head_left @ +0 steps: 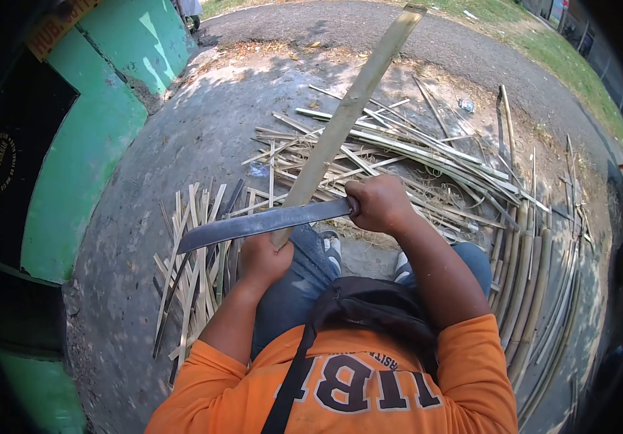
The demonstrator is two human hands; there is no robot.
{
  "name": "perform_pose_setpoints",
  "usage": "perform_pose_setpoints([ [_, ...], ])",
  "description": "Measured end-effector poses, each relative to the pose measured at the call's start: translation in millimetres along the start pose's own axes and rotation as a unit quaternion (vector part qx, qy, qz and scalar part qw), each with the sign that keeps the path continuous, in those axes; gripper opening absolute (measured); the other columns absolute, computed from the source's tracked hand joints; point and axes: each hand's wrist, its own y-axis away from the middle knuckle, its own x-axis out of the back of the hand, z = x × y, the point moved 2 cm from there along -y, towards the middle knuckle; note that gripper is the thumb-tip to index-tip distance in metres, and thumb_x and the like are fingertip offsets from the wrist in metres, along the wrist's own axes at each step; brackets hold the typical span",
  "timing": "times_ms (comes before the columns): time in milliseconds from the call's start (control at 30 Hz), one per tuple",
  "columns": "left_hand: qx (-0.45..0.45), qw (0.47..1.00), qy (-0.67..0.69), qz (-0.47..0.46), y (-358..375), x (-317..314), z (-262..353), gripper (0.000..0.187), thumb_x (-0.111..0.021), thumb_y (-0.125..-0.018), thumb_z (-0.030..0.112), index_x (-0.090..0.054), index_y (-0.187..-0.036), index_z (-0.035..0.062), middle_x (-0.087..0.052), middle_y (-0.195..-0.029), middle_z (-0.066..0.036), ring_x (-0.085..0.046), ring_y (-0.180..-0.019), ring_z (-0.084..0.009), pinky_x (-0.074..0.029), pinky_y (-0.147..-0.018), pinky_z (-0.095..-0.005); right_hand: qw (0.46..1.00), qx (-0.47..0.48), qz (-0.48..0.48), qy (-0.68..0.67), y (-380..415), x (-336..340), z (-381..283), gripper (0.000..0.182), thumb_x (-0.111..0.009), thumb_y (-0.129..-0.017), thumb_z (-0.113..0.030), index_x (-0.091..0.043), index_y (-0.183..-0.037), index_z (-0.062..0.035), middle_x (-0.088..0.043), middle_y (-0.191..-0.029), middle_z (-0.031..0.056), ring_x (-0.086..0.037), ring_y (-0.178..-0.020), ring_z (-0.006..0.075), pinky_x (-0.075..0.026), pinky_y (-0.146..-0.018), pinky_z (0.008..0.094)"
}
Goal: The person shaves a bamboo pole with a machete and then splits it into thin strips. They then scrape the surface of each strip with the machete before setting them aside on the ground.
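Note:
My left hand (265, 259) is closed around the lower end of a long split bamboo slat (347, 116), which slants up and away to the right. In my right hand (381, 204) is the handle of a machete (264, 221). Its broad dark blade points left and lies across the slat just above my left hand, with the tip out past the slat's left side. Part of the slat's lower end is hidden by the blade and my fingers.
Ahead lies a heap of bamboo strips (398, 152) on the concrete. More cut strips (199, 267) lie to the left by my knee. Whole bamboo poles (527, 282) run along the right. A green wall (94, 166) stands at left, and a road (289, 25) passes beyond.

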Motion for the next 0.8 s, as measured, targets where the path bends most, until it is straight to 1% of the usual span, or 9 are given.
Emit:
perform_pose_setpoints([
  [133, -0.028, 0.999, -0.011, 0.012, -2.1, -7.2, -5.5, 0.042, -0.066, -0.079, 0.017, -0.065, -0.120, 0.0069, -0.072, -0.097, -0.025, -0.068, -0.089, -0.0501, -0.054, -0.078, -0.0565, 0.998, 0.027, 0.030, -0.049, 4.3, -24.5, -28.5, 0.012, -0.067, -0.081, -0.024, -0.065, -0.084, -0.0119, -0.067, -0.067, 0.0120, -0.068, -0.065, 0.0381, -0.050, -0.059, 0.0539],
  [200, -0.028, 0.999, 0.001, 0.020, -4.8, -6.2, -2.0, 0.040, -0.065, -0.079, 0.017, -0.065, -0.117, 0.0053, -0.071, -0.096, -0.026, -0.068, -0.088, -0.0498, -0.054, -0.077, -0.0557, 1.000, 0.024, -0.006, -0.014, -0.5, -21.6, -30.5, 0.013, -0.068, -0.080, -0.023, -0.065, -0.086, -0.0121, -0.068, -0.069, 0.0122, -0.069, -0.068, 0.0388, -0.051, -0.061, 0.0523],
  [267, 0.005, 0.999, 0.039, 0.005, -3.6, 4.3, 5.8, 0.037, -0.065, -0.079, 0.016, -0.065, -0.114, 0.0033, -0.071, -0.094, -0.026, -0.069, -0.088, -0.0493, -0.054, -0.077, -0.0547, 0.998, -0.014, 0.051, -0.017, -6.6, -22.7, 2.8, 0.013, -0.069, -0.079, -0.022, -0.065, -0.085, -0.0119, -0.068, -0.071, 0.0122, -0.069, -0.071, 0.0382, -0.052, -0.063, 0.0512],
  [333, 0.058, 0.998, 0.018, -0.010, 0.2, 5.1, 2.1, 0.036, -0.065, -0.079, 0.015, -0.064, -0.113, 0.0017, -0.071, -0.094, -0.026, -0.069, -0.087, -0.0493, -0.054, -0.076, -0.0539, 0.981, -0.155, 0.097, -0.059, -11.0, -4.6, 33.7, 0.012, -0.066, -0.080, -0.020, -0.067, -0.087, -0.0095, -0.070, -0.077, 0.0171, -0.069, -0.078, 0.0413, -0.053, -0.070, 0.0554],
  [400, 0.067, 0.997, 0.016, -0.016, -8.3, 7.5, 2.1, 0.036, -0.064, -0.079, 0.015, -0.064, -0.112, 0.0005, -0.071, -0.094, -0.026, -0.069, -0.087, -0.0490, -0.055, -0.077, -0.0530, 0.974, -0.166, 0.142, -0.052, -11.7, 8.7, 44.5, 0.013, -0.065, -0.082, -0.019, -0.067, -0.090, -0.0090, -0.069, -0.078, 0.0192, -0.068, -0.078, 0.0428, -0.054, -0.071, 0.0556],
  [567, 0.044, 0.994, 0.079, -0.053, -19.7, 18.7, 19.1, 0.038, -0.065, -0.078, 0.016, -0.065, -0.113, -0.0007, -0.071, -0.095, -0.027, -0.070, -0.091, -0.0466, -0.055, -0.080, -0.0498, 0.985, -0.101, 0.113, -0.086, -3.8, -0.2, 19.2, 0.010, -0.065, -0.082, -0.019, -0.066, -0.086, -0.0098, -0.067, -0.071, 0.0173, -0.067, -0.070, 0.0420, -0.053, -0.065, 0.0546],
  [667, 0.045, 0.990, 0.100, -0.088, -21.2, 0.6, 15.2, 0.041, -0.063, -0.078, 0.010, -0.065, -0.117, -0.0031, -0.070, -0.089, -0.020, -0.070, -0.082, -0.0319, -0.054, -0.078, -0.0408, 0.993, -0.042, 0.080, -0.070, -1.5, -0.5, -5.7, 0.010, -0.067, -0.080, -0.020, -0.065, -0.083, -0.0112, -0.066, -0.070, 0.0142, -0.068, -0.068, 0.0390, -0.053, -0.064, 0.0523],
  [767, 0.028, 0.994, 0.075, -0.071, -15.5, -0.2, 27.4, 0.036, -0.064, -0.079, 0.014, -0.065, -0.111, -0.0017, -0.071, -0.095, -0.027, -0.070, -0.091, -0.0452, -0.055, -0.082, -0.0463, 0.996, -0.043, 0.078, -0.021, -1.5, 7.8, 0.4, 0.011, -0.069, -0.079, -0.021, -0.065, -0.083, -0.0121, -0.067, -0.071, 0.0129, -0.069, -0.070, 0.0378, -0.054, -0.065, 0.0515],
  [800, 0.042, 0.993, 0.077, -0.081, -13.9, 3.5, 29.4, 0.036, -0.064, -0.079, 0.014, -0.065, -0.111, -0.0021, -0.071, -0.094, -0.027, -0.070, -0.090, -0.0452, -0.055, -0.082, -0.0461, 0.995, -0.048, 0.082, -0.012, -1.4, 10.7, 6.2, 0.011, -0.069, -0.078, -0.021, -0.065, -0.083, -0.0123, -0.067, -0.071, 0.0131, -0.069, -0.071, 0.0378, -0.054, -0.065, 0.0514],
])
